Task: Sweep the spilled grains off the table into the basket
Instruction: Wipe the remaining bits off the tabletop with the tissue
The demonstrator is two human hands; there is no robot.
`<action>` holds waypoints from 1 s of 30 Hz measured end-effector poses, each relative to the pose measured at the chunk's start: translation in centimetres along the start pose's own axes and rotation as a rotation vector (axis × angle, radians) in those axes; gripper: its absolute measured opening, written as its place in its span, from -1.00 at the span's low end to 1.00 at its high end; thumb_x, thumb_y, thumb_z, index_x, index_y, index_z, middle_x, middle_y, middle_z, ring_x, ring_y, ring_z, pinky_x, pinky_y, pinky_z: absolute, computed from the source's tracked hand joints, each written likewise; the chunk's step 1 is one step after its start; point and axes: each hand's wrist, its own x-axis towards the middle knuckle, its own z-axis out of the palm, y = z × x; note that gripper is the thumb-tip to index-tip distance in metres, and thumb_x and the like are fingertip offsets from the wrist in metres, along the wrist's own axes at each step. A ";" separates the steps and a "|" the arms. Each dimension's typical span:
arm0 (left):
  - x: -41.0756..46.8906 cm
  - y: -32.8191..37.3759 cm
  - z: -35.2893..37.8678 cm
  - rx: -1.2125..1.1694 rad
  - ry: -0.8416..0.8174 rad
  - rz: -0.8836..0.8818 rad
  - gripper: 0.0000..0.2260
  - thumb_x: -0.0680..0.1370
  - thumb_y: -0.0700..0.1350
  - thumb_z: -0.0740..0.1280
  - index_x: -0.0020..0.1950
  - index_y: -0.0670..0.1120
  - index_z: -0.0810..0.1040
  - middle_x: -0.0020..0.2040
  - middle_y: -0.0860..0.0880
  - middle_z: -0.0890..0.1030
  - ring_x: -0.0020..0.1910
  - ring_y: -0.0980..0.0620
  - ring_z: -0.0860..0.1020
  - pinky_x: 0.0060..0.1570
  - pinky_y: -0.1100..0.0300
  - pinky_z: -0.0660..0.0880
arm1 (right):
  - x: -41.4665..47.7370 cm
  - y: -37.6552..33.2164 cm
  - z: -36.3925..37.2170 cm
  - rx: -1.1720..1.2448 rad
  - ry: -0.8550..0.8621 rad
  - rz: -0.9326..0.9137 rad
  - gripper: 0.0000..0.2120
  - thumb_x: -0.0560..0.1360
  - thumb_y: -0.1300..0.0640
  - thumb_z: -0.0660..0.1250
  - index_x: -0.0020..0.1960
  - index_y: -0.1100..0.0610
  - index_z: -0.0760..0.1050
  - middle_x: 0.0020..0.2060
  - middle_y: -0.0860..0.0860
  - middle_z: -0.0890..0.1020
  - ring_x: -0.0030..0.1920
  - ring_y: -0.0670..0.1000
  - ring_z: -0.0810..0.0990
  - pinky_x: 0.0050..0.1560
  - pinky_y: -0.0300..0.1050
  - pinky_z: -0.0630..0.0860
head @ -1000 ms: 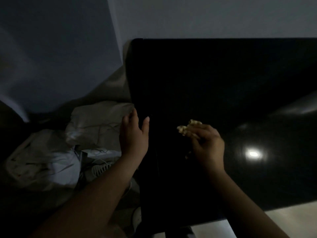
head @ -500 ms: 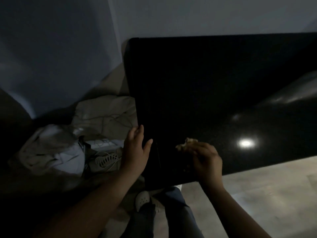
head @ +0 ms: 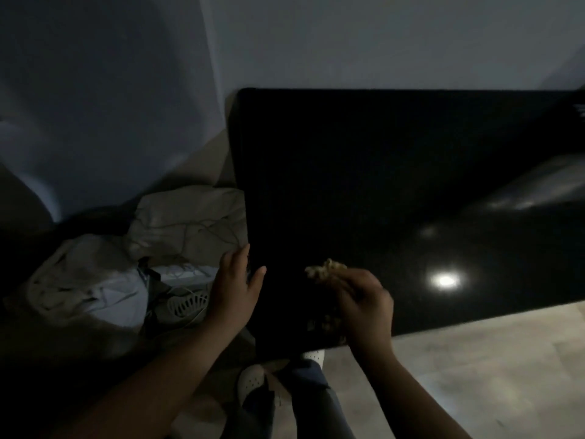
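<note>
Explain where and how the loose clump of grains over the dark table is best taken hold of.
The grains are a loose heap with no firm part, so gather the whole clump in curled fingers from its right, as the right hand does, likely working leftward to the table edge where the left hand rests.

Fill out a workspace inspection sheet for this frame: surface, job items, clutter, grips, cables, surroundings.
Surface: glossy black table, with a light reflection on it.
Job's things: pale grains pinched at right fingertips; white slotted basket on the floor, left of the table, partly covered.
Clutter: crumpled pale cloths around the basket.
Grips: left hand at the table's left edge, fingers straight; right hand holds grains.
Cables: thin cords across the cloths.
Surroundings: grey walls, pale floor, white perforated shoes.
</note>
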 end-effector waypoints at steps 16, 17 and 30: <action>20.2 3.3 -1.4 -0.217 0.154 -0.170 -0.43 0.53 0.17 0.17 0.45 -0.12 0.29 0.31 -0.20 0.44 0.25 -0.16 0.46 0.23 -0.06 0.42 | 29.3 -2.5 6.9 -0.022 -0.069 -0.141 -0.87 0.50 0.20 0.39 0.02 0.08 0.66 -0.01 0.02 0.65 0.00 -0.11 0.62 0.14 -0.17 0.53; 21.5 3.4 -1.0 -0.181 0.193 -0.175 -0.48 0.57 0.11 0.20 0.45 -0.13 0.30 0.30 -0.21 0.44 0.24 -0.18 0.46 0.22 0.00 0.41 | 30.9 -2.6 7.9 -0.054 -0.055 -0.165 -0.87 0.49 0.19 0.40 0.02 0.11 0.66 -0.02 0.02 0.65 0.00 -0.10 0.62 0.13 -0.17 0.52; 26.8 3.3 1.8 -0.058 0.433 -0.143 -0.48 0.53 0.17 0.18 0.35 -0.15 0.44 0.24 -0.17 0.47 0.24 -0.10 0.43 0.22 0.15 0.32 | 45.8 -3.3 16.1 -0.233 -0.018 -0.326 -0.83 0.47 0.16 0.34 -0.01 0.13 0.68 -0.07 0.10 0.67 -0.07 0.07 0.63 -0.01 -0.18 0.51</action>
